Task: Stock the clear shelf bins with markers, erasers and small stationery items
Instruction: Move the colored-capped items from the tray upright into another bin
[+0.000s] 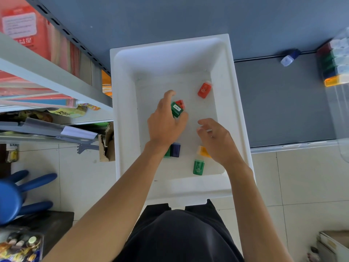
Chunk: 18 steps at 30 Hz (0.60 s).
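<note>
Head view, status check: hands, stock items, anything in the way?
Left hand grips green item, red item beside it. Right hand open, above orange item in white tub. Nothing blocking.

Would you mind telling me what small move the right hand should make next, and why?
Probably lower the right hand onto the orange item partly hidden under it and pinch it. That hand is open and empty, while the left hand grips a green item and a red item in the white tub.
</note>
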{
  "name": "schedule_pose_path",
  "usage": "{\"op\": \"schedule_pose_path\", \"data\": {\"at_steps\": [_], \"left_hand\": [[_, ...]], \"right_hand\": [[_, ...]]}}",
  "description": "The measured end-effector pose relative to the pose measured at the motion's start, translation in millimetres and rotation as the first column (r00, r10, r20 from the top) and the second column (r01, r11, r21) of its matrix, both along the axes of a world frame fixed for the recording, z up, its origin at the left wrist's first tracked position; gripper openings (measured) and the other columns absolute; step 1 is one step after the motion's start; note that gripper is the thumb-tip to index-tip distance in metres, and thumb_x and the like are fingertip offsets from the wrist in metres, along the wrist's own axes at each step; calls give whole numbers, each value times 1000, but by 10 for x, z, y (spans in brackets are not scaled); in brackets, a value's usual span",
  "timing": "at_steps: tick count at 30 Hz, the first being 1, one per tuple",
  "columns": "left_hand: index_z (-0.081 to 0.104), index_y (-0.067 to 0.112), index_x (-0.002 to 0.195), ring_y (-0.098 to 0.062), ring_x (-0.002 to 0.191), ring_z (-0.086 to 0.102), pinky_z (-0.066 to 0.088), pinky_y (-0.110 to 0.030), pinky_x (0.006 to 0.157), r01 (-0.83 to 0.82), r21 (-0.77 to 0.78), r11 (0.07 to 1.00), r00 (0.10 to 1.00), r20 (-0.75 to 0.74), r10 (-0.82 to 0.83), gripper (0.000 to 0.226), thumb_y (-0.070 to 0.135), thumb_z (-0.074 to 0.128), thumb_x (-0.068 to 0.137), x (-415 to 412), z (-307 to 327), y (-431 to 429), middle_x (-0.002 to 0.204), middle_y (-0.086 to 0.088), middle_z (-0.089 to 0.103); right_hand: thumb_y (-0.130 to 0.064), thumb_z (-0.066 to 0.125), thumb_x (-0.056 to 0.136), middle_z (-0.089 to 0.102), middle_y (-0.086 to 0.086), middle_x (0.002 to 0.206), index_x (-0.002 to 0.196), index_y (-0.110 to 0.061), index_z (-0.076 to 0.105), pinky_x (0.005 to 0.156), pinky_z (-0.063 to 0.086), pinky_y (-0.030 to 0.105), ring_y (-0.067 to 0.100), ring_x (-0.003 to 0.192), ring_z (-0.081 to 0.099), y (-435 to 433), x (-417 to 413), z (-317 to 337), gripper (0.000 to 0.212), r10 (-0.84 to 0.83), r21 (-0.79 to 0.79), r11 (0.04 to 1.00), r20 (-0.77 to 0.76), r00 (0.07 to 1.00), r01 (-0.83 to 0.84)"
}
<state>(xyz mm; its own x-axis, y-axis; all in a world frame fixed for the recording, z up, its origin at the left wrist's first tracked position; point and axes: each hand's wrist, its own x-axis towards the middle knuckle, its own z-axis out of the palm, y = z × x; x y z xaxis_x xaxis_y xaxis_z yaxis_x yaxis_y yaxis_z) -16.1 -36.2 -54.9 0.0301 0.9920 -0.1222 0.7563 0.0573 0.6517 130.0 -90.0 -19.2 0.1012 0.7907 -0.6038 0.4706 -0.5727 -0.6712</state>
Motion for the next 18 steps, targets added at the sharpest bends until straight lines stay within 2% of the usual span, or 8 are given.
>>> {"op": "schedule_pose_path", "data": {"at_steps": [2, 5, 9, 11, 15, 18], "left_hand": [[54, 17, 124, -17, 66, 50, 28, -20, 51, 26, 37, 999, 996, -91, -22, 34, 29, 56, 92, 26, -36, 93, 99, -5, 55], [55, 12, 113, -23, 61, 47, 32, -28, 55, -13, 19, 1000, 984, -179, 16, 29, 33, 59, 92, 65, -98, 181, 100, -8, 49], [52, 12, 111, -20, 63, 47, 38, -28, 55, 14, -29, 999, 967, -254, -21, 49, 51, 68, 85, 64, -192, 222, 108, -8, 48], [52, 13, 112, -19, 66, 48, 37, -28, 56, 67, -43, 997, 958, -278, -76, 50, 53, 67, 86, 58, -207, 244, 111, -7, 51], [60, 16, 116, -24, 77, 62, 36, -27, 62, 114, 1, 993, 965, -238, -111, 36, 46, 58, 96, 72, -171, 286, 105, -5, 63], [60, 15, 112, -21, 80, 63, 39, -26, 63, 141, 35, 989, 982, -130, -135, 33, 44, 59, 96, 108, -162, 311, 101, -1, 67]], "right_hand": [[-29, 45, 101, 59, -4, 120, 130, -25, 53, 90, 50, 30, 11, 99, 57, 24, 4, 6, 30, -4, -8, 1000, -4, 1000, 4], [-30, 46, 101, 60, -2, 122, 129, -26, 55, 94, 50, 35, 12, 100, 58, 71, 16, 5, 30, -3, -12, 1000, -6, 1000, 3], [-31, 46, 101, 59, -3, 123, 129, -27, 55, 96, 50, 36, 12, 101, 57, 116, 25, 3, 29, -12, -31, 999, -13, 1000, 11], [-31, 45, 101, 58, -4, 123, 129, -28, 54, 96, 50, 36, 11, 102, 57, 120, 27, 8, 29, -15, -37, 999, -14, 1000, 15], [-31, 45, 101, 58, -5, 123, 129, -28, 54, 95, 48, 32, 10, 102, 56, 133, 17, 21, 30, -16, -43, 999, -21, 1000, 15], [-31, 44, 102, 58, -5, 122, 129, -27, 54, 91, 47, 28, 8, 99, 55, 135, 14, 25, 30, -24, -32, 999, -26, 999, 23]]}}
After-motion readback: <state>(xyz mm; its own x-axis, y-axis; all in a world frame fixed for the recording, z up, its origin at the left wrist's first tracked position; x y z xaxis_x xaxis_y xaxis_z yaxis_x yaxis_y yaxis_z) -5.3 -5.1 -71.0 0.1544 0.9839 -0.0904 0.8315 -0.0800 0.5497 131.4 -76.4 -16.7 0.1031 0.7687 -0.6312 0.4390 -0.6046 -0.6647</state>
